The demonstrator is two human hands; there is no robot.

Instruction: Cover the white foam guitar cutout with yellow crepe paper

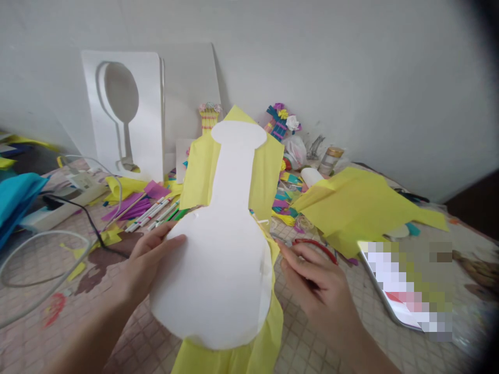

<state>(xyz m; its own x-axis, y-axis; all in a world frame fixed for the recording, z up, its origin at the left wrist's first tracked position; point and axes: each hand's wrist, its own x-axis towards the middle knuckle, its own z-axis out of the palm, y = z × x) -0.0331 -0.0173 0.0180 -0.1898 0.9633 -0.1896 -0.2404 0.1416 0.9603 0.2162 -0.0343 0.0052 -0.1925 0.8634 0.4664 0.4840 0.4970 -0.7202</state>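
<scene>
A white board cutout [218, 275], with a wide rounded base, a straight neck and an oval top, is held up in front of me. Yellow crepe paper [268, 176] lies behind it and sticks out on both sides and below. At the cutout's left edge, my left hand [156, 252] grips it with the thumb on the white face. My right hand [312, 275] pinches the yellow paper's edge beside the base's right side. Red-handled scissors [317, 248] show just behind my right hand; whether its fingers touch them I cannot tell.
Markers [150, 214] and purple paper strips [130, 209] lie at left, near a power strip [58, 208] and loose cables. A white board with a cut-out shape [150, 104] leans on the wall. To the right are a yellow sheet [351, 202] and a phone [393, 285].
</scene>
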